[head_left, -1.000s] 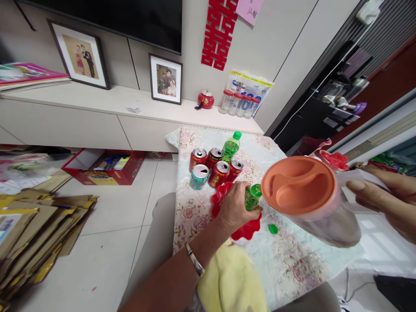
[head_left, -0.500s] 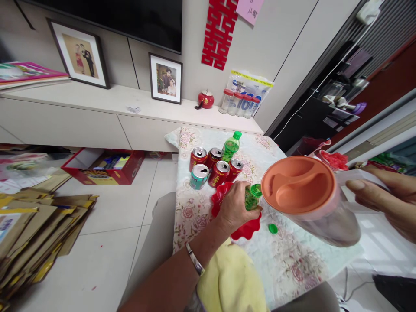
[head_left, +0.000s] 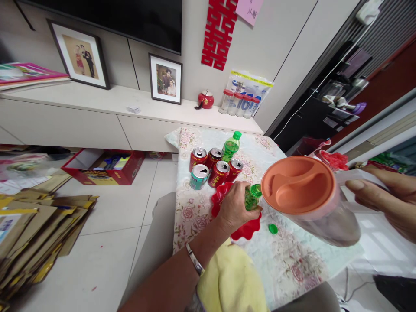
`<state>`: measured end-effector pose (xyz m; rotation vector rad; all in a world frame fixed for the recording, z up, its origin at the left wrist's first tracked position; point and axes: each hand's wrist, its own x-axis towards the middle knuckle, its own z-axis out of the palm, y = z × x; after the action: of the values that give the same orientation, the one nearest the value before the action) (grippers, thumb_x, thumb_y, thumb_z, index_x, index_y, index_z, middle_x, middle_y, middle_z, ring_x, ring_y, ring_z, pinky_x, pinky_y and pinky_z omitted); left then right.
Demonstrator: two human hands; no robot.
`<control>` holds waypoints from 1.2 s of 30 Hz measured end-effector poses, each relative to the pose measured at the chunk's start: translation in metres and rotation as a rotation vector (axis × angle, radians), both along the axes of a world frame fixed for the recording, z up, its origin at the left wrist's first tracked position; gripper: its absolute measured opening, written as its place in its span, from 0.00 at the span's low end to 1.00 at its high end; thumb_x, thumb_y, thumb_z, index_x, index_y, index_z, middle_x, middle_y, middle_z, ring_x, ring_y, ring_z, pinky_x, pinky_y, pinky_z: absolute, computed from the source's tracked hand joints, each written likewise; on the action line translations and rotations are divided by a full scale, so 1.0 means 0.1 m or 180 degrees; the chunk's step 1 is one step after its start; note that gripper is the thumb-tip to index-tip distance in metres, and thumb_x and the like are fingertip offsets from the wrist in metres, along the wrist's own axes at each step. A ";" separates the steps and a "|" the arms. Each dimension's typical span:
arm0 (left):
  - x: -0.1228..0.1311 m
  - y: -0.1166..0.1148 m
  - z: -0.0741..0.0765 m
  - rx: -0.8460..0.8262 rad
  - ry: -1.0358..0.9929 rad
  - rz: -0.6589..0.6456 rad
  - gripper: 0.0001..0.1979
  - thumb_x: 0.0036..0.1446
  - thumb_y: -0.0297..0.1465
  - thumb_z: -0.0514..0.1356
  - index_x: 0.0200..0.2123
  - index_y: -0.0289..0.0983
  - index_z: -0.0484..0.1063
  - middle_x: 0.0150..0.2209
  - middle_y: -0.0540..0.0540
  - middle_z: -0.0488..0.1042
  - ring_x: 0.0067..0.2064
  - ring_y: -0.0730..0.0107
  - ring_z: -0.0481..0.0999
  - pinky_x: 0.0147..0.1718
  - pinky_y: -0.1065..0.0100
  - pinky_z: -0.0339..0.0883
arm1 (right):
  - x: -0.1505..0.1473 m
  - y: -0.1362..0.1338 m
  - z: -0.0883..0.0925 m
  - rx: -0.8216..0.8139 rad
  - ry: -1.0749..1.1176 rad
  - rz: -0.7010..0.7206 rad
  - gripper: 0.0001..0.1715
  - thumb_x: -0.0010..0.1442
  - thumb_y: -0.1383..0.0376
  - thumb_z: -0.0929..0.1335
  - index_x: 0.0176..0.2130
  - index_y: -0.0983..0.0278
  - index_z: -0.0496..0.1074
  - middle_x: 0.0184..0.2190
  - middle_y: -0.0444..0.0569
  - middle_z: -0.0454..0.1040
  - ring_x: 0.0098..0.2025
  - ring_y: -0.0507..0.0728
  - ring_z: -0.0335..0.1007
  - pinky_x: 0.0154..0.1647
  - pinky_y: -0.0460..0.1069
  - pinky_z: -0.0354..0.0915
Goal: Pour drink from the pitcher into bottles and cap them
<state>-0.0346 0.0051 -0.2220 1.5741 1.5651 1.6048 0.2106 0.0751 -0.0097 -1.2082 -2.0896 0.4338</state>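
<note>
My left hand (head_left: 236,206) is wrapped round an uncapped green bottle (head_left: 252,198) over a red scalloped tray (head_left: 248,229). My right hand (head_left: 385,195) grips the handle of a clear pitcher (head_left: 334,225) with an orange lid (head_left: 299,184). The pitcher is tilted, its lid edge beside the bottle's mouth. A loose green cap (head_left: 273,229) lies on the flowered tablecloth (head_left: 191,212). Behind the tray stand several red cans (head_left: 219,174), a teal can (head_left: 199,177) and a second green bottle (head_left: 231,146), which has its cap on.
A yellow cloth (head_left: 232,277) lies at the near table edge. Flattened cardboard (head_left: 39,229) and a red box (head_left: 104,169) are on the floor at left. Jars (head_left: 238,104), a red pot (head_left: 206,99) and framed pictures (head_left: 166,79) stand on the cabinet (head_left: 130,102).
</note>
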 end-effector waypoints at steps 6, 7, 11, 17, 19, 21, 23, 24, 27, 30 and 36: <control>-0.01 0.01 -0.01 0.0038 0.0003 -0.0017 0.31 0.47 0.35 0.72 0.52 0.39 0.64 0.47 0.40 0.74 0.51 0.46 0.79 0.51 0.48 0.76 | 0.02 0.02 -0.04 -0.0074 0.0068 0.0017 0.21 0.49 0.45 0.81 0.43 0.43 0.84 0.32 0.34 0.83 0.32 0.52 0.74 0.28 0.39 0.66; -0.01 0.00 -0.01 0.0045 -0.0004 -0.0018 0.30 0.48 0.35 0.72 0.52 0.39 0.64 0.47 0.40 0.74 0.51 0.46 0.79 0.51 0.48 0.76 | 0.04 0.03 -0.05 -0.0060 0.0086 0.0005 0.21 0.49 0.46 0.81 0.44 0.43 0.84 0.32 0.34 0.83 0.32 0.52 0.74 0.28 0.39 0.66; 0.00 0.00 -0.01 0.0081 -0.0032 -0.0020 0.28 0.49 0.35 0.71 0.51 0.38 0.64 0.47 0.39 0.74 0.50 0.46 0.79 0.50 0.47 0.77 | 0.08 0.05 -0.06 -0.0050 0.0085 0.0008 0.22 0.50 0.46 0.81 0.45 0.43 0.84 0.34 0.34 0.84 0.32 0.53 0.75 0.29 0.41 0.67; 0.00 0.00 -0.01 0.0042 -0.0014 -0.0021 0.30 0.48 0.34 0.72 0.52 0.37 0.64 0.47 0.38 0.74 0.50 0.46 0.79 0.51 0.49 0.77 | -0.03 -0.05 -0.03 0.0069 -0.0194 0.0050 0.14 0.57 0.41 0.76 0.44 0.33 0.81 0.33 0.28 0.82 0.34 0.55 0.73 0.30 0.46 0.66; 0.00 0.00 0.00 0.0027 0.0000 -0.0015 0.30 0.48 0.34 0.72 0.52 0.37 0.65 0.47 0.38 0.74 0.51 0.46 0.79 0.52 0.49 0.76 | -0.06 -0.07 -0.02 0.0083 -0.0235 0.0091 0.13 0.57 0.40 0.75 0.43 0.32 0.80 0.33 0.27 0.81 0.34 0.55 0.73 0.30 0.46 0.66; 0.00 0.00 -0.01 0.0015 0.0016 0.0001 0.31 0.47 0.34 0.73 0.52 0.37 0.65 0.47 0.38 0.74 0.51 0.46 0.79 0.52 0.49 0.76 | -0.04 -0.06 -0.02 0.0069 -0.0252 0.0084 0.13 0.57 0.40 0.75 0.43 0.32 0.80 0.33 0.27 0.81 0.34 0.55 0.73 0.30 0.47 0.66; 0.00 0.01 -0.01 0.0011 0.0033 0.0018 0.31 0.46 0.34 0.73 0.51 0.38 0.65 0.47 0.39 0.74 0.51 0.46 0.79 0.52 0.49 0.76 | -0.01 -0.04 -0.04 0.0028 -0.0232 0.0062 0.15 0.56 0.40 0.76 0.44 0.33 0.80 0.34 0.27 0.81 0.35 0.55 0.73 0.31 0.47 0.66; 0.00 0.01 -0.01 0.0013 0.0039 0.0020 0.31 0.46 0.34 0.73 0.51 0.38 0.65 0.47 0.39 0.74 0.51 0.46 0.79 0.52 0.49 0.76 | 0.01 -0.03 -0.05 0.0015 -0.0212 0.0053 0.16 0.56 0.41 0.76 0.45 0.33 0.80 0.35 0.27 0.81 0.35 0.56 0.74 0.32 0.47 0.66; 0.00 0.01 -0.02 0.0032 0.0038 0.0033 0.31 0.46 0.34 0.73 0.52 0.39 0.64 0.47 0.40 0.74 0.50 0.47 0.79 0.51 0.49 0.77 | 0.01 -0.01 -0.06 0.0041 -0.0204 0.0056 0.17 0.56 0.41 0.76 0.46 0.33 0.79 0.35 0.27 0.81 0.35 0.56 0.73 0.32 0.47 0.66; 0.00 0.00 -0.02 0.0056 0.0011 0.0019 0.30 0.47 0.34 0.73 0.51 0.39 0.64 0.46 0.40 0.74 0.50 0.48 0.79 0.51 0.49 0.77 | -0.04 -0.03 -0.05 0.0081 -0.0251 0.0110 0.13 0.57 0.41 0.76 0.43 0.34 0.81 0.32 0.28 0.81 0.33 0.54 0.73 0.28 0.45 0.65; 0.01 0.00 -0.02 0.0058 -0.0008 0.0015 0.30 0.47 0.34 0.73 0.51 0.40 0.63 0.46 0.41 0.73 0.50 0.49 0.79 0.50 0.50 0.77 | -0.01 -0.01 -0.02 0.0122 -0.0195 0.0006 0.17 0.54 0.41 0.78 0.42 0.40 0.83 0.32 0.32 0.82 0.32 0.56 0.73 0.29 0.45 0.67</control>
<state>-0.0340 0.0055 -0.2241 1.5782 1.5584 1.6273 0.2093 0.0740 -0.0117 -1.2113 -2.1412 0.3603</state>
